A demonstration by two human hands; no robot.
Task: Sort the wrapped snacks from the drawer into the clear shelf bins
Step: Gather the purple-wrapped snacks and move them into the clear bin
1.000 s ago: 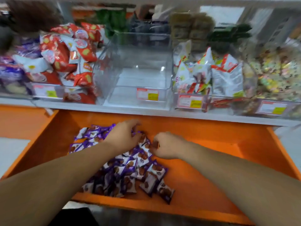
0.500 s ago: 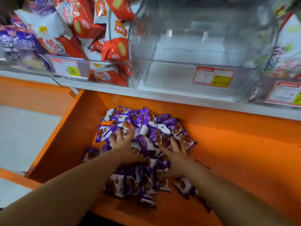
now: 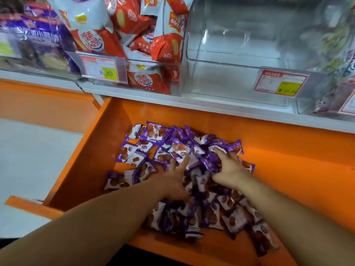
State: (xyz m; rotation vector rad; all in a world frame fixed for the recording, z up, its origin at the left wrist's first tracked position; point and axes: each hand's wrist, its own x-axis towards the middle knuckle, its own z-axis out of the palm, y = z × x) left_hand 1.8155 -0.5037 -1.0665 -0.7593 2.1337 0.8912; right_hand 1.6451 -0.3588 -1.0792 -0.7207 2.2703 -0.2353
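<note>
Hands had pushed deeper into the heap than half a second before. In the head view, the left hand [image 3: 177, 179] lay spread wide and flat on the purple wrapped snacks [image 3: 153, 148], fingers splayed toward the middle. The right hand [image 3: 229, 169] had curled its fingers [image 3: 221, 152] into the far side of the pile, seemingly gathering packets, though a firm grip could not be told. The snacks were all in the orange drawer [image 3: 288, 169], none lifted. Directly above, the empty clear bin [image 3: 240, 77] waited on the shelf [image 3: 221, 110], beside a bin of red packets [image 3: 153, 45]. Judging by this, a scoop was being formed.
</note>
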